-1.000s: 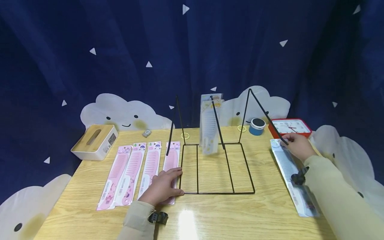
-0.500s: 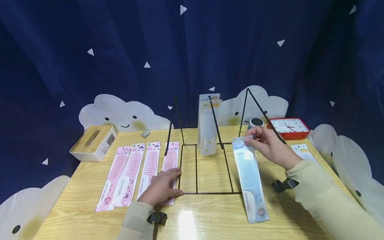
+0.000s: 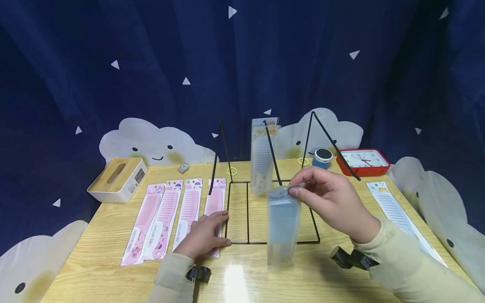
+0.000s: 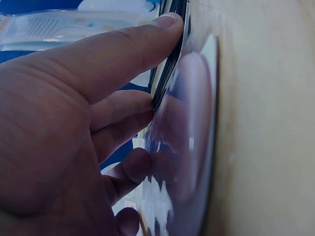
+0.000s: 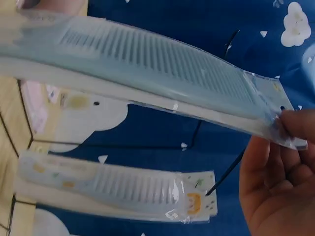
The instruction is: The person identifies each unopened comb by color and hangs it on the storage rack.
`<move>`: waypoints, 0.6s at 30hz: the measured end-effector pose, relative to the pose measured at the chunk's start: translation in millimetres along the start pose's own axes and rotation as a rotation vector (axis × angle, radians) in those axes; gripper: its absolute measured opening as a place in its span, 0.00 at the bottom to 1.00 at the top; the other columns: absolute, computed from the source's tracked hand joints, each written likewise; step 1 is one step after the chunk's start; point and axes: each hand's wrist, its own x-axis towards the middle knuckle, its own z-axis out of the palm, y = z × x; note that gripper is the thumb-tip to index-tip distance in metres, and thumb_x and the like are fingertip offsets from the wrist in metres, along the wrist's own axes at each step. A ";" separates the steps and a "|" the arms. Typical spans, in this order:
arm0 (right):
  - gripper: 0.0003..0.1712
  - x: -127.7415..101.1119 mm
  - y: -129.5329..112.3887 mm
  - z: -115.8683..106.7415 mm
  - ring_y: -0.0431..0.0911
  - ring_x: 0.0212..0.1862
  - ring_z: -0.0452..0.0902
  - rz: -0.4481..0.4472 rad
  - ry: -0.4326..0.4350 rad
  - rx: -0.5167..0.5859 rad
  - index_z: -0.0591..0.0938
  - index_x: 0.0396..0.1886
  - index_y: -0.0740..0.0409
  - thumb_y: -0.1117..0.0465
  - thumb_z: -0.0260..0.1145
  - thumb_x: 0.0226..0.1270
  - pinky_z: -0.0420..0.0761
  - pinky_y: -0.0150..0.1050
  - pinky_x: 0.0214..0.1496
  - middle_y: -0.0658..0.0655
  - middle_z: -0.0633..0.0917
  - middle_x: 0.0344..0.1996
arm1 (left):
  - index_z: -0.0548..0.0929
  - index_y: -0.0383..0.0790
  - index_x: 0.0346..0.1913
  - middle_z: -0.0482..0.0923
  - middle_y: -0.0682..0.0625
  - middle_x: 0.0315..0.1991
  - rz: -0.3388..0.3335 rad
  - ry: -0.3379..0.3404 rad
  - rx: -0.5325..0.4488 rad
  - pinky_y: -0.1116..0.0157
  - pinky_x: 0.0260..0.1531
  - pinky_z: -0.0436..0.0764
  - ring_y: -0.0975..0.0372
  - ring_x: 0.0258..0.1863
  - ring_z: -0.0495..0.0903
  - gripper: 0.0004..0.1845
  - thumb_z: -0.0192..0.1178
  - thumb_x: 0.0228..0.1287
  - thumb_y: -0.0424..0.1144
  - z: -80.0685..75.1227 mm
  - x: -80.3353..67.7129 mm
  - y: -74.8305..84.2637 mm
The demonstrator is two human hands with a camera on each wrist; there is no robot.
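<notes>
Blue comb (image 3: 283,223): motion-blurred in the head view — teeth and print unreadable; in the right wrist view its far end runs off the left edge.
Right hand (image 3: 333,202): cut off by the right and bottom edges of the right wrist view, only fingertips on the packet's corner show.
Left hand (image 4: 74,142): fills the left wrist view, wrist cut off; what lies under the palm is hidden.
Pink comb (image 3: 215,202): lower part covered by the left hand.
Rack (image 3: 273,210): front bar partly hidden behind the blue comb.
Clock (image 3: 363,161): numerals too small to read.
Counter (image 3: 94,261): near edge cut off by the frame.
</notes>
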 end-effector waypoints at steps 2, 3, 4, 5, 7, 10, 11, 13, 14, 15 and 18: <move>0.13 1.4 -4.2 2.2 0.42 0.28 0.75 -0.014 0.015 0.013 0.84 0.39 0.57 0.77 0.68 0.62 0.74 0.35 0.25 0.56 0.85 0.36 | 0.76 0.41 0.68 0.68 0.52 0.73 -0.002 -0.001 -0.005 0.44 0.51 0.65 0.51 0.60 0.71 0.40 0.77 0.52 0.49 -0.2 -0.2 -0.2; 0.13 2.2 -5.6 3.1 0.42 0.28 0.75 -0.018 0.020 0.017 0.84 0.39 0.57 0.77 0.69 0.62 0.74 0.35 0.25 0.56 0.85 0.36 | 0.76 0.41 0.69 0.68 0.52 0.73 -0.003 -0.001 -0.008 0.43 0.51 0.65 0.51 0.61 0.70 0.40 0.77 0.52 0.49 -0.4 -0.4 -0.2; 0.12 2.7 -6.4 3.8 0.42 0.28 0.74 -0.020 0.024 0.018 0.84 0.40 0.57 0.76 0.69 0.62 0.73 0.35 0.25 0.57 0.85 0.36 | 0.76 0.41 0.69 0.68 0.52 0.73 -0.004 -0.003 -0.009 0.42 0.52 0.65 0.51 0.61 0.70 0.40 0.77 0.52 0.49 -0.3 -0.4 -0.3; 0.11 3.5 -7.1 4.3 0.42 0.27 0.74 -0.022 0.028 0.021 0.84 0.40 0.58 0.75 0.69 0.63 0.73 0.35 0.25 0.57 0.85 0.36 | 0.76 0.41 0.69 0.68 0.52 0.73 -0.005 -0.004 -0.011 0.42 0.52 0.65 0.50 0.62 0.70 0.40 0.77 0.53 0.49 -0.2 -0.5 -0.3; 0.09 4.7 -7.9 5.1 0.42 0.27 0.74 -0.019 0.034 0.017 0.84 0.39 0.58 0.73 0.70 0.64 0.72 0.35 0.24 0.57 0.84 0.36 | 0.76 0.41 0.69 0.68 0.52 0.73 -0.004 -0.005 -0.013 0.42 0.53 0.65 0.50 0.62 0.70 0.40 0.77 0.53 0.49 0.0 -0.6 -0.3; 0.09 6.6 -7.8 6.3 0.42 0.27 0.74 -0.003 0.056 -0.013 0.84 0.39 0.58 0.74 0.70 0.63 0.73 0.35 0.25 0.57 0.85 0.36 | 0.76 0.41 0.69 0.68 0.52 0.73 -0.002 -0.004 -0.014 0.42 0.53 0.65 0.50 0.63 0.70 0.40 0.77 0.53 0.49 0.2 -0.4 -0.4; 0.10 7.6 -7.1 6.7 0.42 0.27 0.74 0.006 0.062 -0.026 0.84 0.38 0.58 0.75 0.70 0.62 0.73 0.34 0.25 0.56 0.85 0.35 | 0.76 0.41 0.69 0.68 0.52 0.73 -0.001 -0.004 -0.015 0.42 0.53 0.65 0.50 0.63 0.70 0.40 0.77 0.53 0.49 0.2 -0.3 -0.5; 0.11 10.6 -4.3 7.8 0.43 0.26 0.74 0.027 0.074 -0.059 0.84 0.38 0.58 0.76 0.70 0.61 0.73 0.34 0.25 0.54 0.85 0.35 | 0.76 0.41 0.69 0.68 0.52 0.73 -0.001 -0.003 -0.013 0.42 0.52 0.65 0.50 0.62 0.70 0.40 0.77 0.52 0.50 0.3 0.0 -0.6; 0.10 13.0 -2.1 8.3 0.43 0.26 0.75 0.040 0.077 -0.078 0.84 0.38 0.59 0.76 0.70 0.61 0.74 0.33 0.26 0.53 0.85 0.34 | 0.76 0.41 0.69 0.68 0.52 0.73 -0.001 -0.002 -0.011 0.43 0.52 0.65 0.50 0.62 0.70 0.40 0.77 0.52 0.50 0.3 0.1 -0.7; 0.09 15.9 0.7 8.8 0.43 0.26 0.75 0.052 0.078 -0.093 0.84 0.38 0.59 0.75 0.70 0.61 0.74 0.33 0.26 0.53 0.85 0.34 | 0.76 0.41 0.68 0.68 0.52 0.73 -0.001 -0.001 -0.010 0.43 0.52 0.65 0.51 0.62 0.70 0.40 0.77 0.52 0.50 0.4 0.1 -0.8; 0.07 27.0 12.1 9.1 0.43 0.25 0.76 0.095 0.090 -0.122 0.85 0.40 0.61 0.71 0.71 0.63 0.75 0.32 0.26 0.52 0.85 0.31 | 0.76 0.41 0.68 0.68 0.52 0.73 0.000 0.001 -0.007 0.45 0.51 0.65 0.52 0.61 0.70 0.40 0.77 0.52 0.50 0.9 0.1 -0.9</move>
